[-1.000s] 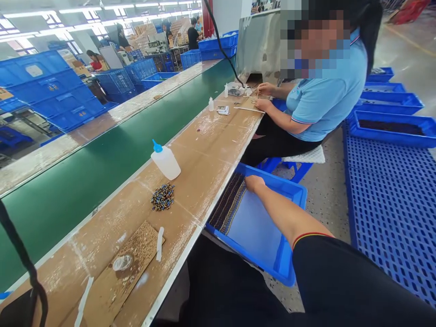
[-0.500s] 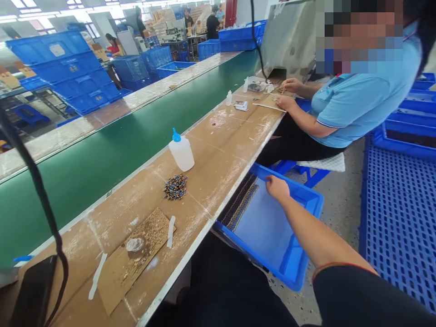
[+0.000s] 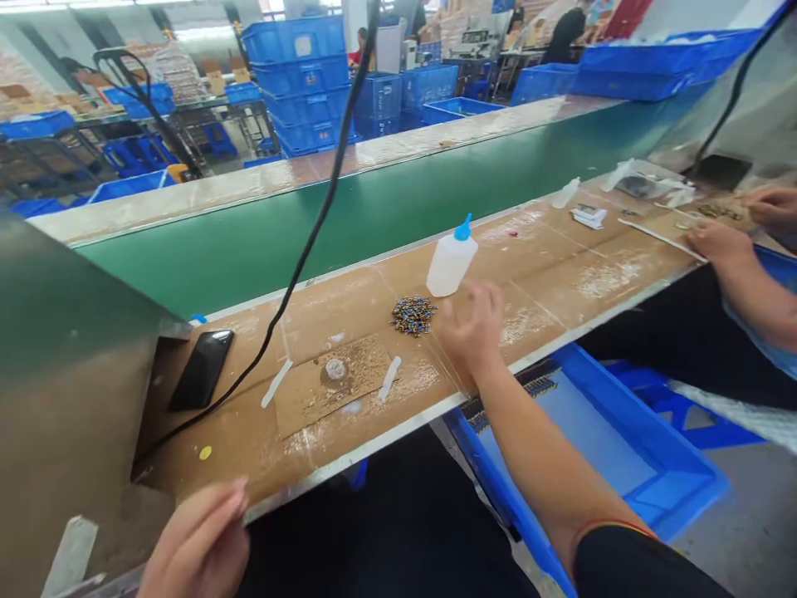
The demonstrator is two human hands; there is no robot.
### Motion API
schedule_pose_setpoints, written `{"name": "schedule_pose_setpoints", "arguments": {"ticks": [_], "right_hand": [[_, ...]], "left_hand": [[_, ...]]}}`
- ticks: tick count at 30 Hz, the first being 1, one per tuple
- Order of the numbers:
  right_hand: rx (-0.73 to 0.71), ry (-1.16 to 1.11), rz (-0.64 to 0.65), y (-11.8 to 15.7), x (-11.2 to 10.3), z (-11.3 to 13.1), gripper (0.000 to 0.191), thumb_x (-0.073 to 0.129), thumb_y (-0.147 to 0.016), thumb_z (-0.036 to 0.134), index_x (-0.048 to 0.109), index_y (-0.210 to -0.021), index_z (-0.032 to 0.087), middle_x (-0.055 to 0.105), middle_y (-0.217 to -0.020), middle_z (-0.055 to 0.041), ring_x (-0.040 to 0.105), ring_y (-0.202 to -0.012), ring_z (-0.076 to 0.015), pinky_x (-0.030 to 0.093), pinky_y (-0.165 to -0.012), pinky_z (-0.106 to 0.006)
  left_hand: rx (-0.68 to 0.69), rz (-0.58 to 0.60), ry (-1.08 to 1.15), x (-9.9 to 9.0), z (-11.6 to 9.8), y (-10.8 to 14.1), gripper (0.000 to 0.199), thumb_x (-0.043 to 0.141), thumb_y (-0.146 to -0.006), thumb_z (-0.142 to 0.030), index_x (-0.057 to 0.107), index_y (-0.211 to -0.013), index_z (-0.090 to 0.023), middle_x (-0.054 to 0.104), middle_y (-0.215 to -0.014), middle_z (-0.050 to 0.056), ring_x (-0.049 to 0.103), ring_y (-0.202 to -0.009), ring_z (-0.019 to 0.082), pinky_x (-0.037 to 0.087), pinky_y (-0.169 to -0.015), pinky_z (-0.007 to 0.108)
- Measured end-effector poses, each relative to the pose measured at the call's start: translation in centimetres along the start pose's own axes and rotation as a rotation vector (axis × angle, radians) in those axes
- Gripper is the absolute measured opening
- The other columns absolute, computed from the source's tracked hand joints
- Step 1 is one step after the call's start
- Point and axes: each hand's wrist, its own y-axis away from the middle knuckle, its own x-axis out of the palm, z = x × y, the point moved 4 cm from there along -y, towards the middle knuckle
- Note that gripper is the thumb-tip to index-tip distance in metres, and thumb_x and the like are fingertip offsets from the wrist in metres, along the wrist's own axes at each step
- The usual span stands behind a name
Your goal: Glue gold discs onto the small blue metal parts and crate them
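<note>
My right hand point(image 3: 474, 328) hovers over the worktop, slightly blurred, its thumb and fingers apart and nothing visible between them. Just left of it lies a heap of small blue, gold and dark bead-like pieces point(image 3: 413, 316). Behind that stands a white squeeze bottle point(image 3: 452, 264) with a blue nozzle. At the lower left, my left hand point(image 3: 202, 540) is by the table's front edge, fingertips pressed together; whatever they may hold is too small or hidden. A cardboard piece point(image 3: 305, 411) bears a small clear round lump point(image 3: 334, 370), with a white strip at each side.
Below the table edge at right sits a blue tray point(image 3: 598, 423) with rows of strung pieces. A black phone point(image 3: 201, 370) and a yellow disc point(image 3: 205, 453) lie at left. A black cable point(image 3: 311, 249) hangs in front. A co-worker's hands point(image 3: 722, 241) are at far right.
My right hand has moved from the blue tray up over the worktop beside the bead heap. My left hand has come into view as the head view swung left.
</note>
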Motion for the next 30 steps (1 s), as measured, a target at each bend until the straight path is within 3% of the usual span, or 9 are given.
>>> {"name": "schedule_pose_setpoints", "arguments": {"ticks": [2, 4, 5, 8, 12, 16, 20, 25, 30], "right_hand": [[0.179, 0.012, -0.102, -3.5, 1.5, 0.5, 0.096, 0.070, -0.092, 0.051, 0.025, -0.164, 0.007, 0.036, -0.163, -0.0279, 0.031, -0.156, -0.0415, 0.033, -0.128, -0.059], [0.327, 0.026, -0.050, -6.1, 3.0, 0.1, 0.120, 0.079, -0.087, 0.053, 0.004, -0.166, 0.003, 0.021, -0.170, -0.0317, 0.024, -0.160, -0.0411, 0.031, -0.130, -0.055], [0.342, 0.037, -0.003, -7.0, 3.7, -0.1, 0.123, 0.080, -0.087, 0.053, -0.001, -0.166, 0.004, 0.019, -0.171, -0.0314, 0.025, -0.160, -0.0394, 0.031, -0.130, -0.053], [0.295, 0.050, 0.065, -8.4, 4.7, -0.7, 0.110, 0.075, -0.089, 0.050, 0.006, -0.164, 0.009, 0.032, -0.166, -0.0292, 0.039, -0.154, -0.0367, 0.039, -0.126, -0.051], [0.145, 0.012, 0.057, -8.0, 3.5, -0.4, 0.095, 0.077, -0.081, 0.050, 0.029, -0.154, 0.010, 0.049, -0.152, -0.0279, 0.051, -0.142, -0.0400, 0.047, -0.116, -0.054], [-0.164, 0.049, 0.206, -5.4, 0.7, 3.4, 0.104, 0.075, -0.080, 0.062, 0.028, -0.159, 0.015, 0.045, -0.157, -0.0256, 0.052, -0.140, -0.0446, 0.049, -0.112, -0.059], [-0.326, 0.105, 0.636, 0.2, -0.3, 8.2, 0.099, 0.069, -0.085, 0.067, 0.031, -0.162, 0.018, 0.059, -0.147, -0.0232, 0.067, -0.120, -0.0451, 0.057, -0.097, -0.059], [-0.371, 0.240, 1.047, 7.2, 0.8, 11.3, 0.099, 0.067, -0.087, 0.065, 0.032, -0.165, 0.014, 0.064, -0.143, -0.0233, 0.067, -0.123, -0.0441, 0.059, -0.097, -0.053], [-0.331, 0.417, 1.129, 8.6, 1.6, 11.7, 0.101, 0.069, -0.086, 0.064, 0.034, -0.165, 0.011, 0.067, -0.140, -0.0240, 0.067, -0.123, -0.0447, 0.059, -0.096, -0.052]], "left_hand": [[0.153, -0.086, -0.064, 2.4, 0.5, -0.6, 0.013, 0.074, -0.096, -0.034, 0.075, -0.087, -0.026, 0.072, -0.073, 0.003, 0.071, -0.069, 0.020, 0.061, -0.063, 0.032], [0.243, -0.194, -0.020, 4.6, 0.7, -1.3, 0.002, 0.073, -0.095, -0.021, 0.075, -0.095, -0.022, 0.077, -0.082, 0.004, 0.074, -0.074, 0.019, 0.063, -0.070, 0.030], [0.210, -0.250, 0.024, 5.4, 1.0, -1.5, 0.007, 0.073, -0.094, -0.017, 0.074, -0.100, -0.021, 0.078, -0.087, 0.004, 0.076, -0.079, 0.018, 0.063, -0.075, 0.028], [0.018, -0.331, 0.093, 6.6, 1.7, -0.8, 0.007, 0.070, -0.096, -0.015, 0.073, -0.101, -0.019, 0.077, -0.088, 0.003, 0.075, -0.079, 0.014, 0.062, -0.075, 0.024], [-0.072, -0.265, 0.057, 6.7, 2.2, 2.0, 0.004, 0.070, -0.097, -0.018, 0.073, -0.098, -0.019, 0.077, -0.085, 0.002, 0.074, -0.073, 0.013, 0.059, -0.070, 0.022], [-0.176, -0.220, 0.090, 6.6, 3.3, 3.5, 0.009, 0.069, -0.099, -0.026, 0.075, -0.098, -0.020, 0.078, -0.086, 0.002, 0.075, -0.077, 0.015, 0.059, -0.072, 0.025], [-0.305, -0.198, 0.182, 7.0, 4.2, 3.4, 0.016, 0.068, -0.099, -0.034, 0.077, -0.097, -0.020, 0.077, -0.084, 0.002, 0.074, -0.074, 0.015, 0.059, -0.069, 0.025], [-0.332, -0.178, 0.229, 7.0, 4.4, 3.7, 0.017, 0.068, -0.098, -0.035, 0.077, -0.096, -0.021, 0.077, -0.084, 0.003, 0.074, -0.074, 0.015, 0.057, -0.067, 0.026], [-0.304, -0.182, 0.243, 6.7, 4.3, 4.1, 0.014, 0.068, -0.098, -0.031, 0.077, -0.096, -0.021, 0.076, -0.083, 0.002, 0.072, -0.073, 0.015, 0.057, -0.066, 0.025]]}}
